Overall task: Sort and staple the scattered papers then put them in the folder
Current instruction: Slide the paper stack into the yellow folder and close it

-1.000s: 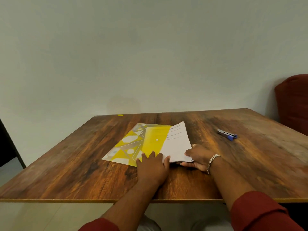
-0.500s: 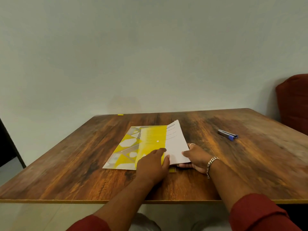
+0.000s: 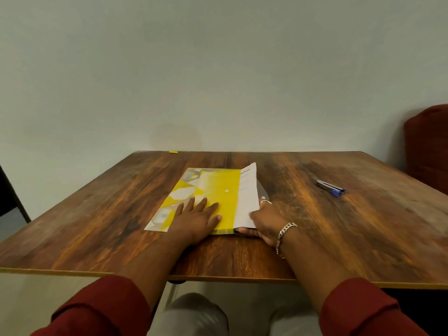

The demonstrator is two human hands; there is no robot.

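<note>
At the far left a dark upright piece of furniture [image 3: 9, 190] stands beside the wooden table [image 3: 101, 214], whose near edge runs across the view. A small yellow bit [image 3: 173, 152] lies at the table's far edge, near the far-left corner. Toward the middle of the table, nearer the near edge, lies the yellow patterned folder [image 3: 213, 187], its long axis running from the near edge toward the far edge and leaning a little to the right. The left hand [image 3: 197, 220] rests flat on the folder's near part, fingers straight and spread, holding nothing. At the folder's right side the stack of papers [image 3: 247, 197] stands tilted up on its long edge, long axis the same way as the folder's. The right hand [image 3: 265, 223] grips the stack's near corner, thumb on top and fingers curled beneath; it wears a ring and a chain bracelet. Well to the right, a blue-and-silver stapler [image 3: 331, 187] lies pointing toward the near-right corner. A dark red chair [image 3: 429, 146] stands past the right edge, against the plain pale wall [image 3: 218, 69].
</note>
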